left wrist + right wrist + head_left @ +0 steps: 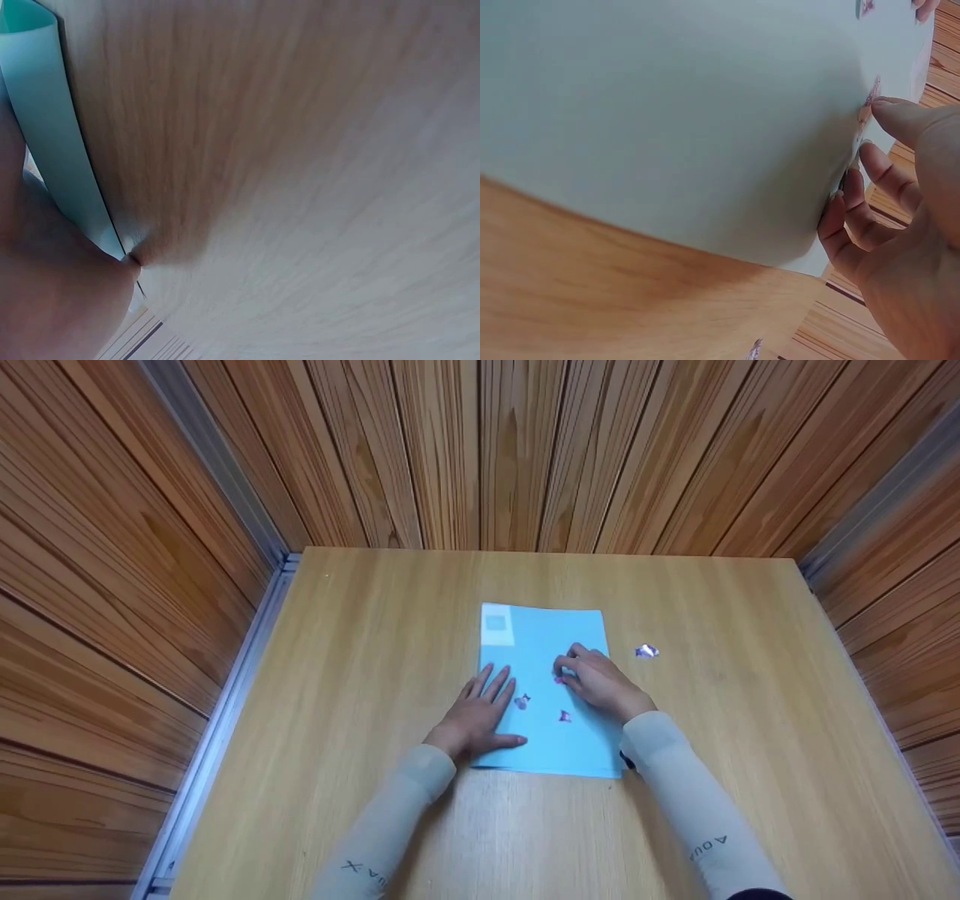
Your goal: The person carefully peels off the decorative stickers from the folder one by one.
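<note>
A light blue folder [541, 660] lies on the table, with a pale label [496, 625] at its top left corner. Spread out flat, my left hand [480, 720] rests on the folder's left edge. My right hand [598, 682] is on the folder's right half, fingers bent, with a small shiny pink sticker [874, 91] at the thumb and fingertips; the fingers partly hide it. Two more small stickers, a purplish one [523, 702] and a pink one [565, 716], lie on the folder between the hands. The left wrist view shows part of the left hand [60, 277] against the folder's edge [64, 142].
A shiny purple and silver sticker [646, 651] lies on the wooden table [375, 660], right of the folder. Wood-panelled walls [510, 450] stand behind and at both sides. A metal rail [232, 697] runs along the table's left edge.
</note>
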### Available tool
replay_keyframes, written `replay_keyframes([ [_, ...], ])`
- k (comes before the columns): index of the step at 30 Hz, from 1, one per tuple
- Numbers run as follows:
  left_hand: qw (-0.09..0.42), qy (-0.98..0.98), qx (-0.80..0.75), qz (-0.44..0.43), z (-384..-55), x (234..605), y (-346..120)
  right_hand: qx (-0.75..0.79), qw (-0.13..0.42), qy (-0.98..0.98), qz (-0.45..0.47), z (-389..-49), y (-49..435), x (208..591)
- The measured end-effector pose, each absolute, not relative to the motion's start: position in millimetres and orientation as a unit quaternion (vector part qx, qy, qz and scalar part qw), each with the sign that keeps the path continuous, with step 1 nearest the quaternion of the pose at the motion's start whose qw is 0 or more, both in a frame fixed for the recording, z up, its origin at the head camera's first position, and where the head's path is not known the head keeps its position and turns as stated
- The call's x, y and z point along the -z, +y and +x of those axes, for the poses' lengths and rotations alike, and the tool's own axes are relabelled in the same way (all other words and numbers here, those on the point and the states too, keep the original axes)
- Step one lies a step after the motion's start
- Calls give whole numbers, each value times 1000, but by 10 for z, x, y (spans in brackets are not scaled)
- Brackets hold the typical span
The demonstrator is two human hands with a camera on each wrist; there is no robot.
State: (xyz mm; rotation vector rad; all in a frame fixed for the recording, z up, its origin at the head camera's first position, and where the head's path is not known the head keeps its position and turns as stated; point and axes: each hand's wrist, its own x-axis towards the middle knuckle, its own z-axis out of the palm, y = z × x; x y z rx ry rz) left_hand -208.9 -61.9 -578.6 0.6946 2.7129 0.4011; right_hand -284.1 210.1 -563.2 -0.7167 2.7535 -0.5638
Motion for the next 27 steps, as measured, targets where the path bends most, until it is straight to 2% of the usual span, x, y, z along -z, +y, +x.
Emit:
replay_keyframes([
  [15,152,950,-130,240,-2081,5782,-604,232,126,936,-234,-2849,2132,5631],
  [27,150,949,-123,247,-2074,5761,-611,251,150,929,-227,-2870,2137,5573],
])
